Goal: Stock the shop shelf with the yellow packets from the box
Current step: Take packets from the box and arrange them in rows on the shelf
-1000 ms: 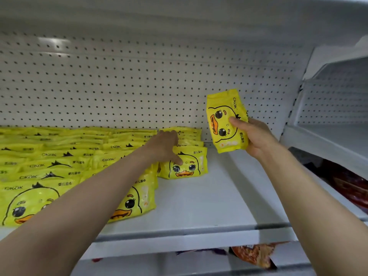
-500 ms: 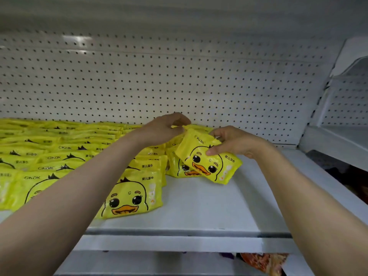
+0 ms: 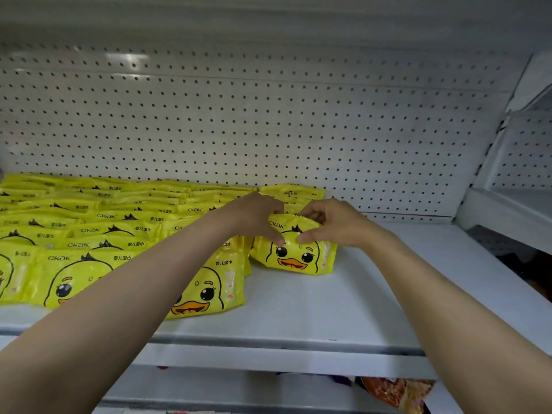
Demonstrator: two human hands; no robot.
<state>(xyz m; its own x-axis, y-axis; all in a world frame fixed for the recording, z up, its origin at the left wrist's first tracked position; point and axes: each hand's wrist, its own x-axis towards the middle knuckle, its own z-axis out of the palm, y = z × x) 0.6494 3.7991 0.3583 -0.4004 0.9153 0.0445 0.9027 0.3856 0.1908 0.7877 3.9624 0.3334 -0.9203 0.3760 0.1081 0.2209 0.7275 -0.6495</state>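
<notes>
- Head view: a white shop shelf (image 3: 343, 297) ran across the frame, backed by a white pegboard panel (image 3: 268, 130) at 12 o'clock.
- Rows of yellow packets (image 3: 98, 231), each printed with a cartoon duck face, lay overlapping on the shelf from 9 o'clock toward the centre; the nearest of them (image 3: 209, 288) sat at the front of the rightmost full row, partly hidden under the left forearm.
- One more yellow packet (image 3: 294, 255) leaned at the front of a shorter row, just right of centre, its lower edge on the shelf and its duck face turned to the camera.
- The left hand (image 3: 254, 216) reached in from 8 o'clock and gripped that packet's top left edge, fingers curled over the top and the thumb pressed on its front.
- The right hand (image 3: 334, 222) came in from 4 o'clock and gripped the packet's top right edge in the same way, thumb on the front, fingers curled behind the top.
- The two thumbs lay near each other above the duck's eyes, apart.
- The shelf to the right of this packet, toward 3 o'clock, was bare white.
- A second white shelf unit (image 3: 513, 210) stood at 3 o'clock, set at an angle.
- Below the shelf edge at 5 o'clock an orange-patterned package (image 3: 394, 389) showed on a lower level; what it was could not be told.
</notes>
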